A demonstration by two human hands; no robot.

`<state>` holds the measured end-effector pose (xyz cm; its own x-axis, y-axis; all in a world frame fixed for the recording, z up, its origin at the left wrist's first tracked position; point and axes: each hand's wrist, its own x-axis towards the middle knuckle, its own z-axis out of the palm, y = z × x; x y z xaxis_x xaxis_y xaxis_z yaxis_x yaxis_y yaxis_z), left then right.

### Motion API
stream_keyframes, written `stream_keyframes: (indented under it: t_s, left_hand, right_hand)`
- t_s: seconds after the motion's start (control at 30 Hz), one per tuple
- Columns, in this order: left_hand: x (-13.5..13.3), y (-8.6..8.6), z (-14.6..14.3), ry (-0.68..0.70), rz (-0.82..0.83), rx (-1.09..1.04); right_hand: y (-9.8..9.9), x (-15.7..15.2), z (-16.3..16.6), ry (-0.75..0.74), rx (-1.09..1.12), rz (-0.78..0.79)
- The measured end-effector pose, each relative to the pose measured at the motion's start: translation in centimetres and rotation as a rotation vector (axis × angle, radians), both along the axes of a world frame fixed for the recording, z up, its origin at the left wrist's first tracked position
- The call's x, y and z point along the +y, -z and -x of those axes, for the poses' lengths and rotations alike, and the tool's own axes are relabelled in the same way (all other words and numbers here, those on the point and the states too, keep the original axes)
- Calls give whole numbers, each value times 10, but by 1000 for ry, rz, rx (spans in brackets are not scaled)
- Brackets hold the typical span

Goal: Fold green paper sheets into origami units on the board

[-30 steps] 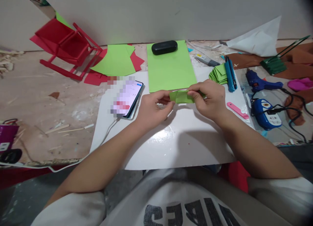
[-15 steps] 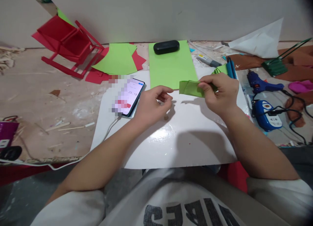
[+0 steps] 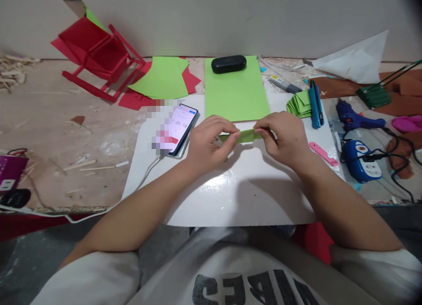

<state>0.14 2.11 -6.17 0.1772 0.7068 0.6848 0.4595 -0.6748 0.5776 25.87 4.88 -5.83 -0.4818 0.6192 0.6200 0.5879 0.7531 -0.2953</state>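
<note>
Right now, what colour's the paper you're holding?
The held paper is green, best in the head view.

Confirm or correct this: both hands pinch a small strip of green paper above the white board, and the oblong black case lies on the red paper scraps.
The case's place is wrong: the head view shows the oblong black case on the large rectangular green sheet. The left hand and right hand do pinch the small strip of green paper above the white board.
</note>
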Motion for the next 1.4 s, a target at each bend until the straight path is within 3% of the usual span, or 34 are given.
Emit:
stream_keyframes:
  t_s: [0.43, 0.53, 0.7, 0.83, 0.93, 1.27, 1.4]
  left_hand:
    - [-2, -1, 0, -50, -87, -10]
    - [-3, 0, -1, -103, -58, -46]
    - [-9, 1, -6, -177, 29, -221]
    - [-12, 4, -9, -150, 92, -248]
    - [-12, 5, -9, -112, 123, -253]
    - [-13, -5, -5, 138, 363, -301]
    - [-13, -5, -5, 227, 381, -344]
  right_hand:
    - [-12, 4, -7, -16, 63, 64]
    - [-10, 4, -7, 29, 179, 120]
    - [5, 8, 5, -8, 520, 437]
    - [12, 4, 22, -165, 713, 793]
    - [9, -2, 31, -204, 849, 936]
    - [13, 0, 31, -241, 855, 898]
    - [14, -1, 30, -283, 856, 882]
